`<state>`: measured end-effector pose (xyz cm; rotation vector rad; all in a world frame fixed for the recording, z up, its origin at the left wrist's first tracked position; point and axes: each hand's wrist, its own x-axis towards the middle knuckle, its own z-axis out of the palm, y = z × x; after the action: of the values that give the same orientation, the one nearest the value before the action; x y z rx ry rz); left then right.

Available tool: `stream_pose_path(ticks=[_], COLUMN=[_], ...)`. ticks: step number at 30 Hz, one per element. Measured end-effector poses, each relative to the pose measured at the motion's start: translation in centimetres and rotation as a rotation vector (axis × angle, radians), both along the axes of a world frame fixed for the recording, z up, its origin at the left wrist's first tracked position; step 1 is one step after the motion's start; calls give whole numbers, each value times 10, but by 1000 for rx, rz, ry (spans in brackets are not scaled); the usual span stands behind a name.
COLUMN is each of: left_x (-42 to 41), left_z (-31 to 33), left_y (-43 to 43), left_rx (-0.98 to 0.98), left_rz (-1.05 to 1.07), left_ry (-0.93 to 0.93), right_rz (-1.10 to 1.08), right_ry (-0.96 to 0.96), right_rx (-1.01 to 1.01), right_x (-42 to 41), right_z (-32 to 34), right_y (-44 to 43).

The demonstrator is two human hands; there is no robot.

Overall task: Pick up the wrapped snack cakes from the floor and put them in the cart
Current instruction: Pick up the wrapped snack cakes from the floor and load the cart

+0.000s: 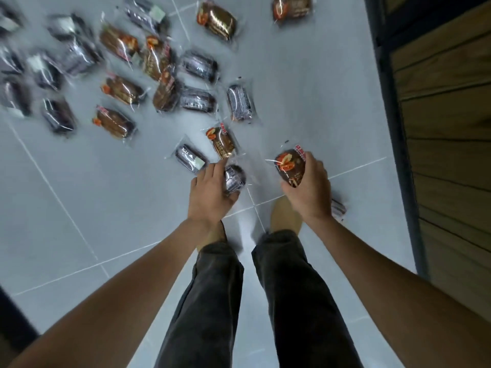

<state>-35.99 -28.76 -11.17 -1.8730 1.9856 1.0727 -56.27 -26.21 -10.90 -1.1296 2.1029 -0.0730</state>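
Note:
Several wrapped snack cakes lie scattered over the pale tiled floor (79, 181), some brown with orange labels, some dark purple. My left hand (210, 192) grips a dark purple wrapped cake (234, 177) above the floor. My right hand (309, 187) holds a brown cake with an orange label (288, 164). Just beyond my left hand lie a brown cake (221, 142) and a purple cake (190, 158). A further purple cake (338, 208) peeks out under my right wrist. No cart is in view.
My legs in dark trousers (212, 301) and my feet stand on the tiles below the hands. A dark-framed wooden panel (446, 128) runs along the right side. A dark object (10, 317) sits at the lower left edge.

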Motion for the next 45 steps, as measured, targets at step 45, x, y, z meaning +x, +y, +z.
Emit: stream_pose_path(ticks=[45], left_x=[-140], left_z=[593], left_y=[380], left_rx=[-10], left_rz=[-1300], left_ry=[542], right_rz=[-1643], right_ry=[289], right_rx=[-523], right_x=[130], right_z=[563], right_y=[564])
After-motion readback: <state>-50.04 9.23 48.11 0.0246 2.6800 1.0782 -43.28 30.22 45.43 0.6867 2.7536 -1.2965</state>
